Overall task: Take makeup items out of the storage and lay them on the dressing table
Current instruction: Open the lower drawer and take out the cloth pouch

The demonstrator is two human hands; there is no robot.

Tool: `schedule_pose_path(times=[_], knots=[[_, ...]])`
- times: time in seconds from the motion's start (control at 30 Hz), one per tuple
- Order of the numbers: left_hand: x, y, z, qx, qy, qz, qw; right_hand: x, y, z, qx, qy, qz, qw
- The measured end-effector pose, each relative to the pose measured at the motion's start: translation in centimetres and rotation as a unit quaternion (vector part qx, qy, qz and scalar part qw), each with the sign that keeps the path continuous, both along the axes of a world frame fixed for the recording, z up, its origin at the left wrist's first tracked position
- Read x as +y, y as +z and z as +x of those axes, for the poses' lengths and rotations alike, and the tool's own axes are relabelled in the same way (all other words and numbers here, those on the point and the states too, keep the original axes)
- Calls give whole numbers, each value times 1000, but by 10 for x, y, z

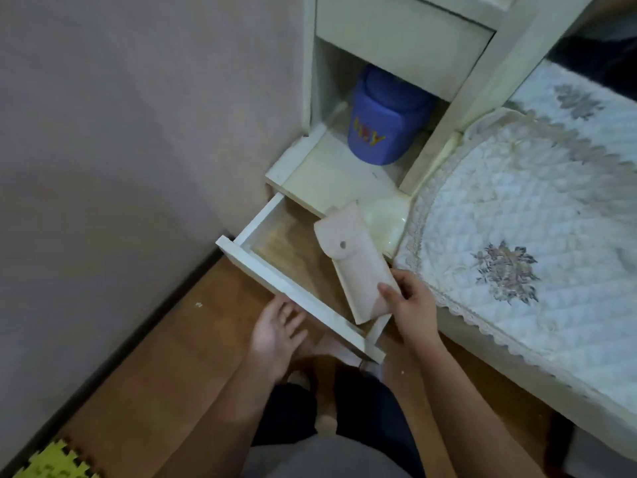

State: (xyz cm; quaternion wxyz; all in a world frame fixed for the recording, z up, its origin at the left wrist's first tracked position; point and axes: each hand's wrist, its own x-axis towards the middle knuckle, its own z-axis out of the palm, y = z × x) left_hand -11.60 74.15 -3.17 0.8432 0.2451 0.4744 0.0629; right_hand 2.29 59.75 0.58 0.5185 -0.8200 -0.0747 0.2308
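Observation:
A pale pink pouch (348, 250) with a snap flap is held above the pulled-out white drawer (262, 267). My right hand (410, 301) grips the pouch's lower end, thumb on top. The drawer's wooden bottom shows bare on the left. My left hand (279, 329) hovers just in front of the drawer's front panel, palm up, fingers spread, holding nothing. The cream dressing-table surface (320, 174) lies just beyond the drawer.
A blue lidded tub (382, 122) stands in the open niche on the table surface, under a closed upper drawer (406, 39). A quilted white bed cover (517, 219) with lace edge fills the right. Pink wall at left, wooden floor below, yellow foam mat (55, 460) at bottom left.

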Motion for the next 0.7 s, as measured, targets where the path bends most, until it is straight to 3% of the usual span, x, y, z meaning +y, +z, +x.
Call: schedule_pose_path(times=[0.23,0.7], knots=[[4,-7,45,-58,-26,-24,998,-30,19,13,9,-158,78,984],[5,-1,127,-70,-47,-25,996,-81,19,10,48,-310,181,932]])
